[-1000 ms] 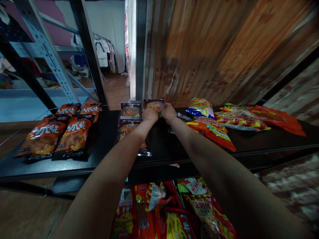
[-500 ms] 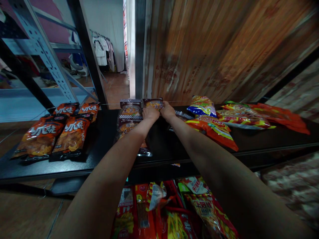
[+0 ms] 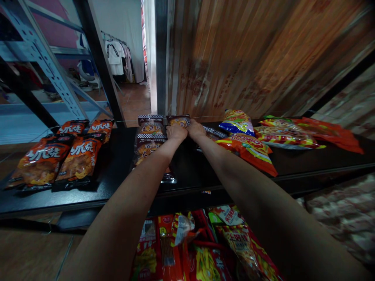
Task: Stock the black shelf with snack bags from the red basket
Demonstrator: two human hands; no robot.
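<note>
Both arms stretch out to the back of a black shelf [image 3: 193, 173]. A dark brown bag of potato chips [image 3: 178, 118] lies there between my hands. My left hand [image 3: 177, 132] is on its left side, fingers curled over it. My right hand [image 3: 196, 130] is closed at its right edge. Left of my left hand, two matching bags lie in a column, a back potato chip bag [image 3: 150, 128] and a front potato chip bag [image 3: 145, 149]. Another dark bag with a checkered edge [image 3: 215, 134] sits partly hidden behind my right wrist.
Several orange snack bags [image 3: 79, 158] lie at the shelf's left. To the right are a blue and yellow bag [image 3: 236, 121], an orange bag [image 3: 249, 150] and more bright packets [image 3: 288, 136]. Red snack packets [image 3: 205, 261] fill the space below. A wood-patterned panel [image 3: 234, 58] stands behind.
The view has shifted slightly, so the shelf goods appear a little further left. Both hands stay at the same potato chip bag, almost unmoved.
</note>
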